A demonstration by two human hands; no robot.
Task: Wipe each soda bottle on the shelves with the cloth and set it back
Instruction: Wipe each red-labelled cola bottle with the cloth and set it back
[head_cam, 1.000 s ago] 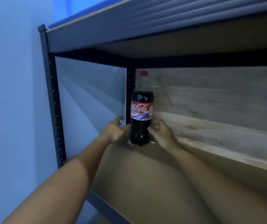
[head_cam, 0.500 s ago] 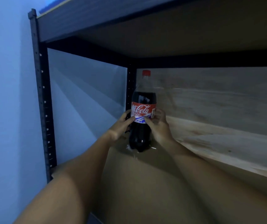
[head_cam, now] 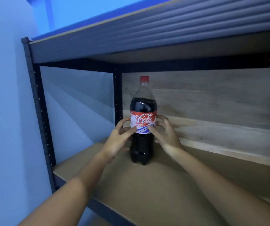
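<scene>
I hold the bottle point(head_cam: 143, 121) with both hands at its red label point(head_cam: 142, 122). My left hand point(head_cam: 120, 141) is on its left side, thumb on the front of the label and fingers curled toward the back. My right hand point(head_cam: 165, 133) is on its right side, fingers bent around the label edge and thumb on the front. The bottle stands upright on the shelf point(head_cam: 147, 190), toward the far left corner, near the black post point(head_cam: 117, 98). It has a red cap point(head_cam: 144, 78); dark soda fills it up to the shoulder, and the neck above is clear. A wooden board point(head_cam: 212, 101) stands behind it at the far side. Another shelf point(head_cam: 131, 38) is above.
</scene>
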